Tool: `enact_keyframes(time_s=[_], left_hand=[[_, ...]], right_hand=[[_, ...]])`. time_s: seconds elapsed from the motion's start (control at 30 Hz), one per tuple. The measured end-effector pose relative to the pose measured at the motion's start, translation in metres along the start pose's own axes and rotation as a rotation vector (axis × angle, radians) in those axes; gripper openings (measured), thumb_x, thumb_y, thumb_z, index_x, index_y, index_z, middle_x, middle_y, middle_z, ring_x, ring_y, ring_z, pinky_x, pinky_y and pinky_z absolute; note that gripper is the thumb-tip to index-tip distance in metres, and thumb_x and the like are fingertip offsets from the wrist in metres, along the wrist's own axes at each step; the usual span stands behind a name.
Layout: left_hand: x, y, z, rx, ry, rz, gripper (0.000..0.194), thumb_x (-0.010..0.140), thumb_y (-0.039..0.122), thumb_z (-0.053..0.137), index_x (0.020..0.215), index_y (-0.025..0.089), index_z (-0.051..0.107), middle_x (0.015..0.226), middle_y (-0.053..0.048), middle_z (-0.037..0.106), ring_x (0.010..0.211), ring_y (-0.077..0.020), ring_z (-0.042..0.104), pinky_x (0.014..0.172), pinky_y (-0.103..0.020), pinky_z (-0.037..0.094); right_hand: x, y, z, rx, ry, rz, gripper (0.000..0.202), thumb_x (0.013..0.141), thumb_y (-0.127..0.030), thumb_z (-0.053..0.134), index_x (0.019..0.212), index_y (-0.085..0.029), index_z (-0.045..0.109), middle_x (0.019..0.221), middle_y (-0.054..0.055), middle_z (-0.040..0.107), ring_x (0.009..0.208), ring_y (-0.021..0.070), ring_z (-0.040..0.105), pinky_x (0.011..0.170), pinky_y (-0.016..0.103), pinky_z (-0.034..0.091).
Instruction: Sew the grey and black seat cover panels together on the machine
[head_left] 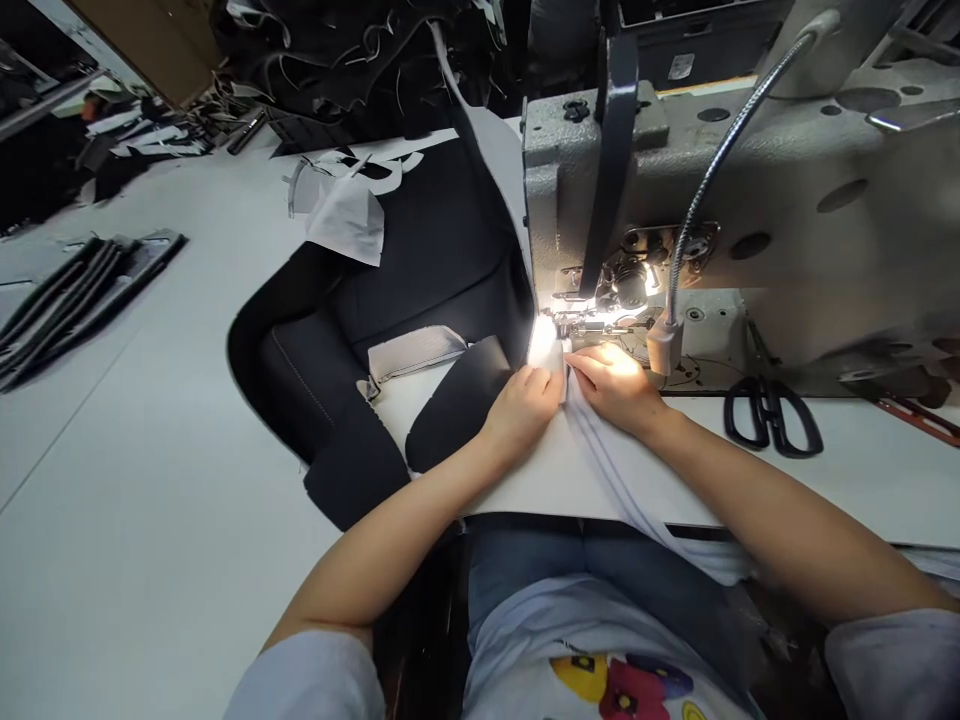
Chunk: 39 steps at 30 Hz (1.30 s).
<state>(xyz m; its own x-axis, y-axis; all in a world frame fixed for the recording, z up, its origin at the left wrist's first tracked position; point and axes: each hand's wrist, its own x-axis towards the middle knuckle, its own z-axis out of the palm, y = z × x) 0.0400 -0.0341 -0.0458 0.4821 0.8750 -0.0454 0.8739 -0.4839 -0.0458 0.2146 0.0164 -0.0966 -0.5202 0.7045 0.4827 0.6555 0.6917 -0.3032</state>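
Note:
Just in front of the sewing machine [720,190] needle area, my left hand [525,405] presses down on the edge of a black fabric cover [427,230], its fingers bent together. My right hand [616,385] pinches a white strip [607,465] beside it, close to the presser foot. From there the strip trails over the table edge toward my lap. The black cover spreads out left of the machine, with a folded grey-white flap [416,355] near its middle. Glare from the machine's lamp blurs the spot under the needle.
Black-handled scissors [772,415] lie right of my right hand, and a red-handled tool [919,415] farther right. White scraps [349,215] rest on the cover's far side. Stacked dark pieces [82,295] lie at far left. A flexible lamp neck [705,180] hangs before the machine.

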Motion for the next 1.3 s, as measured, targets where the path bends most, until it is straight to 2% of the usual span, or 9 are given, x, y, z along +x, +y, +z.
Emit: enact_keyframes(time_s=[0.23,0.43,0.77,0.87,0.93,1.0,1.13,1.23,1.3], left_hand=[[0.020,-0.017,0.024,-0.083,0.227,0.075,0.025,0.094,0.008,0.043,0.106,0.008,0.065,0.094,-0.011,0.065,0.091,-0.0242,0.057,0.088,-0.035,0.048],[0.040,-0.028,0.032,-0.112,0.382,0.103,0.019,0.093,0.011,0.050,0.094,0.010,0.068,0.092,-0.010,0.067,0.090,-0.0237,0.059,0.088,-0.035,0.049],[0.041,-0.027,0.032,-0.111,0.391,0.043,0.019,0.094,0.013,0.051,0.095,0.012,0.069,0.095,-0.010,0.069,0.091,-0.0227,0.059,0.085,-0.034,0.047],[0.037,-0.026,0.030,-0.085,0.374,0.026,0.020,0.094,0.016,0.051,0.098,0.015,0.070,0.095,-0.009,0.069,0.089,-0.0232,0.058,0.079,-0.035,0.045],[0.034,-0.026,0.028,-0.056,0.363,-0.003,0.020,0.094,0.019,0.051,0.098,0.016,0.070,0.094,-0.009,0.068,0.090,-0.0249,0.058,0.076,-0.037,0.043],[0.032,-0.025,0.026,-0.025,0.359,-0.047,0.019,0.095,0.023,0.051,0.095,0.017,0.070,0.094,-0.010,0.068,0.092,-0.0267,0.058,0.076,-0.039,0.042],[0.031,-0.027,0.025,-0.003,0.371,-0.117,0.021,0.093,0.033,0.056,0.096,0.018,0.070,0.103,-0.012,0.066,0.096,-0.0279,0.056,0.079,-0.040,0.041],[0.034,-0.029,0.027,-0.012,0.404,-0.127,0.021,0.091,0.035,0.059,0.098,0.018,0.071,0.116,-0.013,0.063,0.102,-0.0276,0.055,0.086,-0.040,0.042],[0.035,-0.030,0.029,-0.028,0.415,-0.142,0.021,0.091,0.034,0.060,0.100,0.019,0.071,0.117,-0.012,0.063,0.104,-0.0274,0.054,0.088,-0.040,0.042]], right_hand=[[0.001,0.002,0.003,-0.043,-0.016,0.010,0.033,0.097,-0.019,0.041,0.111,-0.015,0.070,0.105,0.010,0.071,0.093,0.0241,0.061,0.085,0.037,0.050],[0.004,0.000,-0.001,-0.049,-0.030,0.010,0.033,0.097,-0.022,0.042,0.116,-0.013,0.069,0.107,0.012,0.070,0.092,0.0245,0.060,0.085,0.038,0.051],[0.004,0.001,0.000,-0.042,-0.057,0.026,0.032,0.097,-0.022,0.043,0.118,-0.014,0.067,0.112,0.012,0.069,0.095,0.0249,0.060,0.088,0.039,0.049],[0.001,-0.004,-0.008,-0.059,-0.071,0.003,0.035,0.096,-0.019,0.041,0.121,-0.016,0.065,0.116,0.011,0.068,0.100,0.0253,0.059,0.092,0.041,0.047],[-0.010,-0.008,-0.024,-0.102,-0.090,-0.024,0.037,0.095,-0.017,0.041,0.124,-0.020,0.063,0.123,0.009,0.064,0.103,0.0244,0.059,0.093,0.041,0.046],[-0.032,-0.008,-0.044,-0.200,-0.068,0.010,0.036,0.095,-0.018,0.044,0.124,-0.022,0.064,0.127,0.008,0.062,0.104,0.0250,0.058,0.092,0.041,0.046],[-0.100,0.007,-0.083,-0.414,0.140,0.317,0.033,0.095,-0.028,0.049,0.121,-0.019,0.067,0.123,0.013,0.061,0.108,0.0301,0.056,0.095,0.046,0.044],[-0.138,0.021,-0.096,-0.325,0.240,0.471,0.037,0.097,-0.037,0.043,0.113,-0.019,0.070,0.115,0.014,0.063,0.107,0.0299,0.057,0.096,0.048,0.043],[-0.147,0.027,-0.098,-0.216,0.250,0.514,0.037,0.097,-0.038,0.038,0.102,-0.021,0.071,0.106,0.011,0.066,0.103,0.0278,0.059,0.095,0.047,0.044]])
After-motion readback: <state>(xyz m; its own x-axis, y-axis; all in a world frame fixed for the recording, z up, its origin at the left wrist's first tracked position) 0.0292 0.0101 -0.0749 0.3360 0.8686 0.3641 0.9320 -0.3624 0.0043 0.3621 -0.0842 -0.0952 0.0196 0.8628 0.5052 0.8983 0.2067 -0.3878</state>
